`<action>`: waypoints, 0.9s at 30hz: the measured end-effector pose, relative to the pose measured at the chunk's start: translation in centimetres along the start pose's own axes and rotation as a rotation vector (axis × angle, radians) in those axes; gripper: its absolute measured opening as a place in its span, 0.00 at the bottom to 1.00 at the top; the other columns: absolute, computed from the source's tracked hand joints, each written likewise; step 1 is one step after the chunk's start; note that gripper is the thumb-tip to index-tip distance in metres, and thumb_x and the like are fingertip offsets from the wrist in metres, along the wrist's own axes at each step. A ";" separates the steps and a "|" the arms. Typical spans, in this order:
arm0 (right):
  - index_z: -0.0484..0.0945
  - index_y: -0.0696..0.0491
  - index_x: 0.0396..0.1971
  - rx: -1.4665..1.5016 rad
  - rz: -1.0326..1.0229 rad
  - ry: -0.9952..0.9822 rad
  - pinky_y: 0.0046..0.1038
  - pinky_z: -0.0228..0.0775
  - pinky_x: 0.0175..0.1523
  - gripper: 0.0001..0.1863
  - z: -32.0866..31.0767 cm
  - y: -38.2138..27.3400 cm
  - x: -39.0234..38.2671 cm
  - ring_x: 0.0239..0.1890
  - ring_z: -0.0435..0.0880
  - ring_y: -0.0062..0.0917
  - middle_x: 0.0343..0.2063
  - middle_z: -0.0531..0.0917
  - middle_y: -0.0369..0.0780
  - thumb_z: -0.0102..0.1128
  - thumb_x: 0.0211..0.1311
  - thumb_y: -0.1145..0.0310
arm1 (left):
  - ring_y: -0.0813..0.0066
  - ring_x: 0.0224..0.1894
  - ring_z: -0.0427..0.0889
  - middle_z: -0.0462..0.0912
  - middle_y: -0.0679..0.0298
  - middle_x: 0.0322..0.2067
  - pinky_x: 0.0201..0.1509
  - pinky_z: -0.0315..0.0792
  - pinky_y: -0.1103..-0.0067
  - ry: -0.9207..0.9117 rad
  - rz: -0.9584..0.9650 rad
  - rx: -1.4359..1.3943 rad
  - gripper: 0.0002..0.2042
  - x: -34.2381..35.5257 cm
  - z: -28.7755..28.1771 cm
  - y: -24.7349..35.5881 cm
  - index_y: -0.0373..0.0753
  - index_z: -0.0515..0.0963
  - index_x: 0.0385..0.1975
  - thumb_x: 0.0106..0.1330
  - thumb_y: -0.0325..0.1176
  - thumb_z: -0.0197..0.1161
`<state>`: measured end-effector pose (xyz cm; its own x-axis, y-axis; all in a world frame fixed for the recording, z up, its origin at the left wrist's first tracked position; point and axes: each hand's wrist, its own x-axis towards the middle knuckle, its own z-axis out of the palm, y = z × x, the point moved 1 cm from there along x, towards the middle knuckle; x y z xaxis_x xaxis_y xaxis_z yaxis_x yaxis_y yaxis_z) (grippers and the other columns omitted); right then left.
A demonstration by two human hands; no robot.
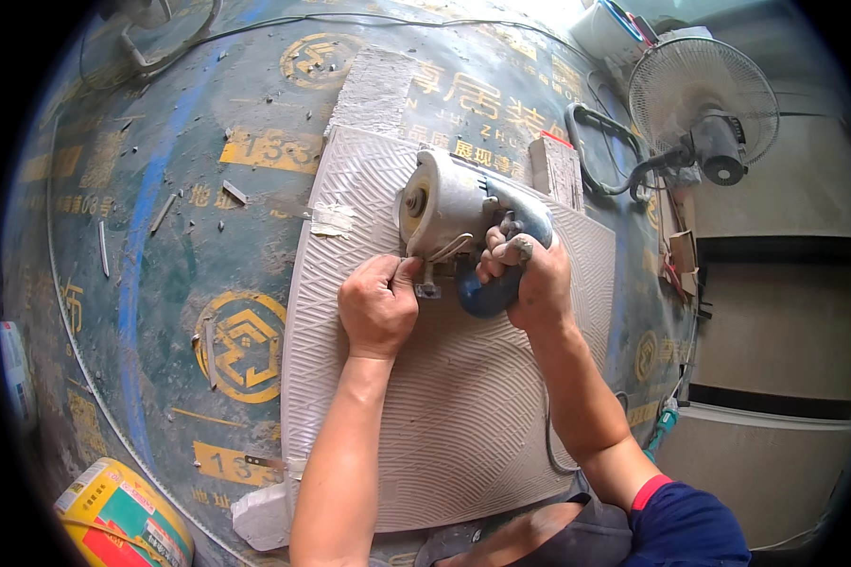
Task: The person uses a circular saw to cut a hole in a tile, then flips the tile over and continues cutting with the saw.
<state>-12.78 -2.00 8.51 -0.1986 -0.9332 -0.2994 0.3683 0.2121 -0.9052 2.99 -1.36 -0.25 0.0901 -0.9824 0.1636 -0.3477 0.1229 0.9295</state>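
Note:
A handheld tile cutter [452, 203] with a grey metal guard and a blue body is held above a large tile [454, 406], whose upper face is ridged and grey. My right hand [537, 279] is wrapped round the blue handle. My left hand [378, 304] is closed, with thumb and forefinger pinched at the cutter's lower metal edge, beside a small metal bracket [428, 290]. The exact part between those fingertips is hidden. The cutter lies tilted, with the round hub of its blade side facing left. A patch of pale tape [333, 220] sticks to the tile's left side.
Blocks [378, 90] [558, 172] show at the tile's far edge, and another [262, 518] at its near left corner. A fan [704, 113] stands far right, near stacked panels [775, 321]. A yellow bucket [128, 515] sits near left. Debris and cables lie on the printed floor sheet [180, 283].

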 end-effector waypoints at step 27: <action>0.68 0.56 0.38 0.341 -0.103 0.569 0.22 0.67 0.30 0.11 -19.8 -16.6 -27.5 0.23 0.70 0.15 0.25 0.69 0.32 0.51 0.54 0.73 | 0.54 0.57 0.71 0.74 0.52 0.53 0.60 0.66 0.66 -0.637 0.710 0.422 0.22 0.2 0.2 1.2 0.36 0.73 0.50 0.68 0.49 0.56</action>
<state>-31.46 25.92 25.79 -0.6614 -0.6258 -0.4135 0.5695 -0.0601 -0.8198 2.40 -1.49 0.81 -0.7293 -0.6106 0.3085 -0.4370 0.7628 0.4767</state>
